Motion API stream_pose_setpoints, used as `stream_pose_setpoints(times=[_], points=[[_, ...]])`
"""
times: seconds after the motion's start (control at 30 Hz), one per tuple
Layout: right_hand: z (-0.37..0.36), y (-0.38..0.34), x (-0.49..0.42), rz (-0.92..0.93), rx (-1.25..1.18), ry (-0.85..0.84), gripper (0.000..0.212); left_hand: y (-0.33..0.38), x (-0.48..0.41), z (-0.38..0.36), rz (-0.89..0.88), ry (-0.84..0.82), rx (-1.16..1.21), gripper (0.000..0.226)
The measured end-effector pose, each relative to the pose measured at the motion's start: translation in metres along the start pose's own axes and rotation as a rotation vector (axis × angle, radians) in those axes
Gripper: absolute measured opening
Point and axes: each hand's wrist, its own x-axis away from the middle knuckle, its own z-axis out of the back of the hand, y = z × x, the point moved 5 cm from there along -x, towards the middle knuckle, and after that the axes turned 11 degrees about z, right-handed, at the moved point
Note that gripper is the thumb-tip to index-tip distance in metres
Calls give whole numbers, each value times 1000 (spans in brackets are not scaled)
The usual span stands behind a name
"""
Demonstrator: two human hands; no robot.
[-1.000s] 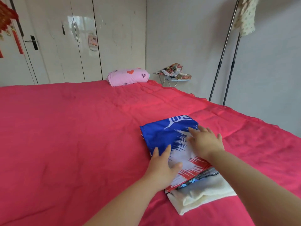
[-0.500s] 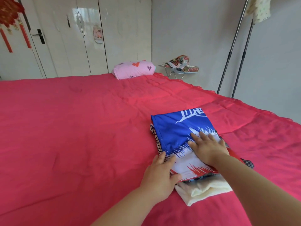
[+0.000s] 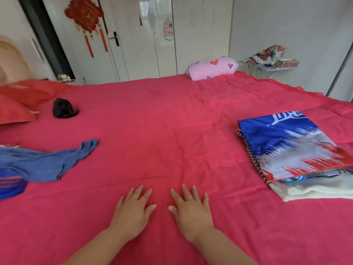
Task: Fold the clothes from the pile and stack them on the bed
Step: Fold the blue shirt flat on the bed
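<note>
From the head camera we see our two hands lying flat on the red bed cover (image 3: 172, 131), side by side and close together but not touching. Our left hand (image 3: 131, 213) has its fingers straight and a little spread, and it holds nothing. Our right hand (image 3: 191, 211) is the same, flat and holding nothing. Off to the right of our right hand, and a bit farther away from us, sits the stack of folded clothes (image 3: 296, 155). A blue, white and red shirt (image 3: 282, 138) is on top, and a cream cloth (image 3: 315, 192) sticks out at the bottom. Far off to the left of our left hand lies the pile of blue clothes (image 3: 38, 165), all loose and not folded. Past that pile is a small black thing (image 3: 64, 109) beside a red pillow (image 3: 15, 109). Way ahead of both hands, at the far edge of the bed, is a pink pillow with hearts (image 3: 212, 67).
</note>
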Motion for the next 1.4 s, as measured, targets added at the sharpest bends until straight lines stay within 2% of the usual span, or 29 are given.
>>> stream_pose_setpoints(times=[0.07,0.13,0.27,0.33,0.4,0.53,0.73,0.83,0.9,0.97,1.03,1.1,1.17,1.23,1.33,1.4], points=[[-12,-32,-10,3,3,3,53,-43,12,-2,53,3,10,66],[-20,-63,-24,24,1,-10,53,-89,20,-4,124,-5,33,59],[-45,-125,-58,128,52,-56,59,-178,29,-2,266,15,85,57],[-63,-146,-71,169,76,-20,60,-217,30,2,325,18,100,57],[-72,-156,-77,113,84,-23,72,-252,28,4,367,22,120,57],[-89,-155,-87,67,-5,92,60,-299,0,12,402,79,176,58],[-89,-156,-91,89,-108,258,45,-302,-83,27,319,196,369,59],[-87,-155,-99,109,-159,248,50,-297,-122,29,335,219,378,68],[-90,-150,-105,120,-150,251,55,-299,-145,23,388,166,302,70],[-91,-148,-106,117,-140,245,56,-303,-161,17,441,154,219,64],[-92,-147,-104,106,-87,246,56,-306,-168,16,473,229,296,46],[-87,-147,-101,104,-11,264,55,-307,-166,16,517,293,431,32],[-88,-148,-99,109,32,246,57,-302,-156,16,537,317,483,28],[-86,-150,-96,85,47,194,61,-289,-139,14,515,302,494,26],[-86,-153,-92,72,101,172,46,-268,-97,13,470,254,534,23],[-83,-153,-87,43,65,84,47,-248,-60,16,407,208,579,20]])
